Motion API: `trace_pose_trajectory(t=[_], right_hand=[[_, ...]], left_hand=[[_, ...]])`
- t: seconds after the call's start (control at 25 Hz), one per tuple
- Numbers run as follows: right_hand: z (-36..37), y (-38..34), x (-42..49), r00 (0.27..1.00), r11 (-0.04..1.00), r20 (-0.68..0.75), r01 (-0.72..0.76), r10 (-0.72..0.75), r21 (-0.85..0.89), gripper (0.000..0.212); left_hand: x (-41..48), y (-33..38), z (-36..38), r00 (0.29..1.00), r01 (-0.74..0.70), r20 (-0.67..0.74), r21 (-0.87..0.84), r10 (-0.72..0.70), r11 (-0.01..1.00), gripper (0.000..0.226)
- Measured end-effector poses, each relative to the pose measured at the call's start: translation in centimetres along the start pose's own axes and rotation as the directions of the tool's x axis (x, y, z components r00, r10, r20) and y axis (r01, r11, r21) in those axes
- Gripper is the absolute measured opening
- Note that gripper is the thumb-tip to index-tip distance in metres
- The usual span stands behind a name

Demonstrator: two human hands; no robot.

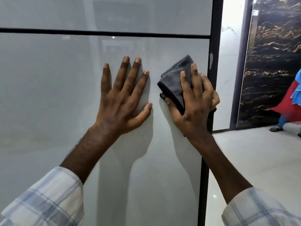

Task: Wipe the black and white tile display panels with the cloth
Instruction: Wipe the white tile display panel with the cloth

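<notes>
Checked sleeves point(40, 198) frame the bottom of the view, and both arms reach up to a glossy white tile panel point(48, 87). On it the left hand point(123, 98) lies flat with fingers spread and nothing in it, bracing the panel just beside the cloth. At the panel's right edge, the right hand point(195, 101) presses a bunched grey cloth point(175, 79) with dark trim against the tile, fingers curled over it, hard up against the black frame point(213, 62). To wipe well, the cloth probably wants flattening so more of it bears on the surface, then overlapping strokes away from the frame. A pale smudge point(211, 61) on the frame likely needs attention. Beyond stands a black marbled panel point(273, 62), seemingly untouched.
</notes>
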State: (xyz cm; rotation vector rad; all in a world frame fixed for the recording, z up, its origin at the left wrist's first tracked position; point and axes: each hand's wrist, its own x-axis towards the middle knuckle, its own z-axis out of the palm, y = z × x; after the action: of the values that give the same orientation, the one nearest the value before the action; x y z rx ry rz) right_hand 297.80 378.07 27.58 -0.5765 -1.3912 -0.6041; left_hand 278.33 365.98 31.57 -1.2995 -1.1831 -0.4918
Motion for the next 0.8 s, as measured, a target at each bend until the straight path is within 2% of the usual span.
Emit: trace_pose_trajectory(t=[0.4, 0.56, 0.72, 0.8], right_hand=[[-0.4, -0.1, -0.4, 0.994, 0.998, 0.095, 0.058, -0.055, -0.034, 0.067], [-0.5, 0.1, -0.2, 0.984, 0.988, 0.118, 0.142, -0.134, -0.065, 0.064], [-0.5, 1.2, -1.7, 0.979, 0.985, 0.127, 0.168, -0.162, -0.034, 0.065], [-1.0, 1.6, -2.5, 0.953, 0.967, 0.172, 0.253, -0.251, 0.010, 0.064]], left_hand=[[0.3, 0.2, -0.2, 1.000, -0.014, -0.014, -0.016, 0.014, 1.000, 0.078], [0.2, 0.0, -0.3, 1.000, -0.021, -0.010, -0.032, 0.020, 0.999, 0.079], [0.3, -0.2, -0.2, 1.000, -0.030, -0.009, -0.025, 0.029, 0.999, 0.079], [0.3, -0.2, -0.5, 0.999, -0.042, -0.006, -0.044, 0.042, 0.998, 0.079]])
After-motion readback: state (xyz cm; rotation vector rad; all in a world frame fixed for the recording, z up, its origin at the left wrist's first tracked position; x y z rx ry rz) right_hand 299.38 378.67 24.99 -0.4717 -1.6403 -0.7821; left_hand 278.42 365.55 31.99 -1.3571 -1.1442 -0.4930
